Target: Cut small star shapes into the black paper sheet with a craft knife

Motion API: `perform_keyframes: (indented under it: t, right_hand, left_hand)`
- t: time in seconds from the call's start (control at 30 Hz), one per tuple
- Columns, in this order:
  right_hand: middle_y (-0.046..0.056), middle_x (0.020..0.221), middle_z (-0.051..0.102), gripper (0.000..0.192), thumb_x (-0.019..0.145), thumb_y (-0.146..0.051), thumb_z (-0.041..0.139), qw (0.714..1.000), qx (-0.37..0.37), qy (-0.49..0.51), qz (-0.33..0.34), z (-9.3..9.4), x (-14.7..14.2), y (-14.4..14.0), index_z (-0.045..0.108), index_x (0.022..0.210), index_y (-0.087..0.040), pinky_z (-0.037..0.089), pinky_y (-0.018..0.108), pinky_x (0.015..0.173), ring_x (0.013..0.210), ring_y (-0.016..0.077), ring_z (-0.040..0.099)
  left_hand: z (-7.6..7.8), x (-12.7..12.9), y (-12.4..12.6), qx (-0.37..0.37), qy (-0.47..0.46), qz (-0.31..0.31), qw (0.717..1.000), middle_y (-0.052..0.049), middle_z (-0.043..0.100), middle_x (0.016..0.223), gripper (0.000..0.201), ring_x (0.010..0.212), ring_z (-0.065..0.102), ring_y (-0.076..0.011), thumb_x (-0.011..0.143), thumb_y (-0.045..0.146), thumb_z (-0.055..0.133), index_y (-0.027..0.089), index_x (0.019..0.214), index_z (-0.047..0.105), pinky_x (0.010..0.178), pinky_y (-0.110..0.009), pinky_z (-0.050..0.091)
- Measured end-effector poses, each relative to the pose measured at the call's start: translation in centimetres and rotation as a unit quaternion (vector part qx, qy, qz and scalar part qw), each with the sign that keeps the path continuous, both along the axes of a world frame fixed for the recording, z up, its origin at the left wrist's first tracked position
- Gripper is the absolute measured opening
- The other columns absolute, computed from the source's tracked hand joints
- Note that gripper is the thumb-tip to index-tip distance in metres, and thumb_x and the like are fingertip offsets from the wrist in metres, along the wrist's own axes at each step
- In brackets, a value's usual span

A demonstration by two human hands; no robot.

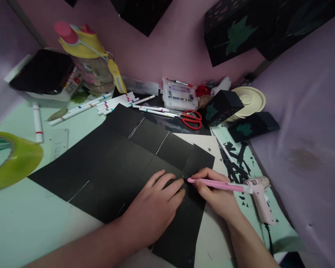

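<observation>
Hands cutting black paper [123, 163] on bench.
Our left hand [153, 208] presses flat; right hand [214, 193] grips pink knife [220, 184], tip toward nine o'clock. We should pull slowly, clear of fingertips.

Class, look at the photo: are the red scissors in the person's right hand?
No: the right hand holds a pink pen on the black paper, while the red scissors lie beyond the paper, untouched.

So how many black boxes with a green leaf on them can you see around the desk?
3, maybe more hidden: a large leaf box against the pink wall at top right, a small leaf box beside the red scissors, and a flat leaf box lying right of it.
</observation>
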State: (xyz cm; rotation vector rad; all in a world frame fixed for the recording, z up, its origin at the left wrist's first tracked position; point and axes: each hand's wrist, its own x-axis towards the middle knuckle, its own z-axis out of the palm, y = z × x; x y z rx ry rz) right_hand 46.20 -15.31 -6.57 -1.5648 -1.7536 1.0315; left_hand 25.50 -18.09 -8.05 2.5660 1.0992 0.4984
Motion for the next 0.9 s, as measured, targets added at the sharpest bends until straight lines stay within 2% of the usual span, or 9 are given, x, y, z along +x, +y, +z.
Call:
perform_keyframes:
  t: [0.5,0.67,0.77,0.9]
  right_hand:
    - [0.000,0.063,0.065,0.009,0.077,-0.019,0.058,1.000,0.013,-0.015,-0.019,0.14,-0.18,0.26,0.063,0.069,-0.019,0.044,0.023,0.050,0.056,0.0143,0.058]
    - [0.000,0.064,0.065,0.012,0.080,-0.021,0.058,0.999,0.039,-0.017,-0.011,0.07,-0.18,0.20,0.062,0.069,-0.020,0.044,0.023,0.051,0.057,0.0139,0.058]
    - [0.000,0.065,0.065,0.012,0.084,-0.023,0.057,0.998,0.067,-0.017,-0.001,-0.16,-0.15,0.02,0.064,0.074,-0.020,0.045,0.023,0.053,0.058,0.0139,0.059]
    - [0.002,0.073,0.068,0.013,0.088,-0.026,0.056,0.996,0.084,-0.002,-0.010,-0.73,-0.27,-0.41,0.067,0.089,-0.020,0.050,0.025,0.059,0.063,0.0152,0.063]
  left_hand:
    - [-0.10,-0.07,0.09,-0.004,-0.004,-0.002,1.000,0.001,0.056,0.132,0.032,0.122,0.044,-0.0217,0.093,0.024,0.048,0.023,0.123,0.057,0.114,-0.044,0.026]
    - [0.01,0.07,0.23,-0.001,-0.003,-0.002,1.000,0.001,0.057,0.129,0.030,0.121,0.044,-0.0215,0.092,0.022,0.050,0.022,0.121,0.058,0.114,-0.043,0.025]
    - [-0.04,0.06,0.17,0.013,-0.008,0.000,1.000,0.001,0.058,0.127,0.029,0.120,0.045,-0.0217,0.090,0.021,0.051,0.022,0.118,0.059,0.113,-0.043,0.026]
    - [-0.25,0.04,0.08,0.033,-0.016,0.002,0.999,-0.001,0.059,0.125,0.027,0.119,0.045,-0.0229,0.089,0.020,0.052,0.021,0.115,0.060,0.111,-0.044,0.028]
